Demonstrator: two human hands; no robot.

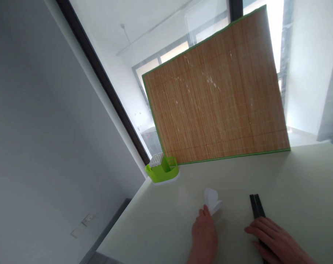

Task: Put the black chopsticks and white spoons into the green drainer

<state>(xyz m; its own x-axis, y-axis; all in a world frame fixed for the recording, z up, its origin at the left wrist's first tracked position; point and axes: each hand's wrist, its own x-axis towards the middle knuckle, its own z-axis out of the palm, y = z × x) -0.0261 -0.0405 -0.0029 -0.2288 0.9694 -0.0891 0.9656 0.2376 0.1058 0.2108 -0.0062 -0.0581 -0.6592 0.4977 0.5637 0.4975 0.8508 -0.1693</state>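
Observation:
My left hand (205, 233) is closed, pinching the lower end of some white spoons (211, 198) just above the white table. Their rounded bowls fan out beyond my fingertips, one upward and one to the right; the handles are hidden by the hand. To the right, my right hand (276, 238) lies over a bundle of black chopsticks (256, 206), fingers curled across it. The far ends of the chopsticks stick out past the fingers, lying side by side on the tabletop. How many there are I cannot tell.
A green and white caddy (162, 172) stands at the table's (155, 216) far left corner. Behind the table, a bamboo mat (216, 95) with green edging hangs against a glass pane. A grey wall (59, 128) with a socket plate (82, 225) runs along the left.

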